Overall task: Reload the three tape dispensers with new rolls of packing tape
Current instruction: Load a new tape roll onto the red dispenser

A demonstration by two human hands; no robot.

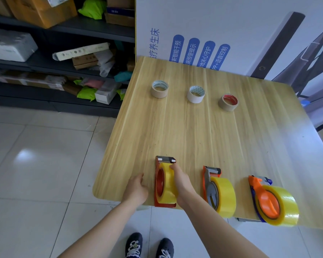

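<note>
Three tape dispensers stand in a row along the near edge of the wooden table (pixel 194 131), each carrying a yellow roll. The red dispenser (pixel 159 183) is on the left, an orange and grey one (pixel 212 185) in the middle, an orange and blue one (pixel 265 200) on the right. My right hand (pixel 181 181) grips the yellow roll (pixel 167 183) on the red dispenser from its right side. To the left of that dispenser my left hand (pixel 136 189) rests on the table, fingers curled, holding nothing. Three nearly bare cardboard tape cores (pixel 159 89) (pixel 196 94) (pixel 228 102) stand across the far half.
A large white printed board (pixel 222 34) stands behind the table. Dark shelves (pixel 63 71) with boxes and parcels fill the left background. A tiled floor (pixel 35 164) lies left of the table, and my shoes (pixel 149 244) show below its near edge.
</note>
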